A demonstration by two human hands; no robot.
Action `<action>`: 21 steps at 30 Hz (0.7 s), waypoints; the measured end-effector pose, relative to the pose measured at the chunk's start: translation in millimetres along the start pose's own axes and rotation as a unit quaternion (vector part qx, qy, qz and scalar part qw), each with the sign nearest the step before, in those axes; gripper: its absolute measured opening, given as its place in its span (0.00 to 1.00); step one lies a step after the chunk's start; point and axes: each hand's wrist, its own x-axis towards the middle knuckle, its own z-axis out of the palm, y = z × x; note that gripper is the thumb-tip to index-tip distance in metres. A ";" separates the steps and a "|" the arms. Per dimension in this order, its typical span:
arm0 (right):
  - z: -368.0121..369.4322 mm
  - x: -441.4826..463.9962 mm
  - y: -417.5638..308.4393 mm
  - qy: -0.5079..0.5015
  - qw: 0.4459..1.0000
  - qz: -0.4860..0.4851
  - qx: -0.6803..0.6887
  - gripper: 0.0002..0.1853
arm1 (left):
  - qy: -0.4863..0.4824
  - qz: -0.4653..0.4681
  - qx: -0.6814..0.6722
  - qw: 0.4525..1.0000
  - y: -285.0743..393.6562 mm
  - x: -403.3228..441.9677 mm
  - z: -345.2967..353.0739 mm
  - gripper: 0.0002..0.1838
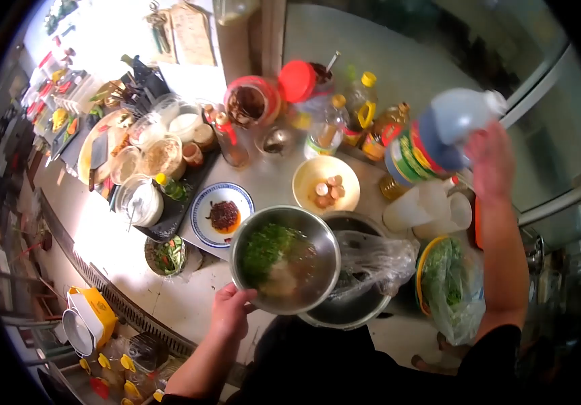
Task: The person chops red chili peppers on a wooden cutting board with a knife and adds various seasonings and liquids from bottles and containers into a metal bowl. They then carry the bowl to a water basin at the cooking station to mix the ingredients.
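Observation:
My left hand point(231, 309) grips the rim of a steel mixing bowl point(331, 287), thumb over the edge. Chopped green herbs point(267, 253) and a pale, wet mixture lie inside it. At the upper right, my right hand point(489, 155) is closed on a large plastic jug point(432, 138) with a white cap and a green, red and yellow label. The jug is tilted, its capped end up to the right, and dark liquid shows in it. Its handle is mostly hidden by my fingers. Left of the bowl stands a blue-rimmed plate point(246, 196) with dark red chilli sauce.
A second steel bowl point(371, 316) with a clear plastic bag point(378, 260) sits under the held bowl's right side. Behind are a cream bowl point(307, 175) with several brown pieces, oil bottles point(363, 101) and red-rimmed jars point(273, 101). Bagged greens point(452, 270) stand right.

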 end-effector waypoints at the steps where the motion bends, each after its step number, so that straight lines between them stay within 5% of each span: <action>1: -0.8 -7.2 -25.2 -0.031 0.999 0.016 0.022 0.13 | -0.010 -0.006 -0.001 1.000 0.5 0.3 3.1 0.13; 5: -8.9 -38.8 -61.0 -0.140 0.981 0.134 0.016 0.15 | -0.032 0.003 0.003 0.999 -4.5 -9.3 13.2 0.11; 7: 31.4 -80.5 -54.7 -0.227 0.956 0.063 -0.177 0.18 | -0.039 0.014 0.014 0.999 -6.9 -18.3 19.9 0.09; 8: 39.5 -87.4 -58.9 -0.354 0.896 0.105 -0.248 0.18 | -0.050 0.011 0.006 0.999 -4.4 -25.3 25.5 0.09; 11: 75.9 -115.0 -41.2 -0.500 0.703 0.220 -0.455 0.21 | -0.042 -0.002 0.006 0.999 -15.9 -30.4 25.7 0.10; 14: 84.9 -155.8 -4.7 -0.538 0.636 0.137 -0.536 0.24 | -0.051 -0.026 0.027 0.998 -21.1 -28.8 22.5 0.10; 21: 117.8 -144.2 14.2 -0.532 0.568 0.190 -0.599 0.26 | -0.106 -0.053 0.061 0.991 2.8 15.0 9.6 0.10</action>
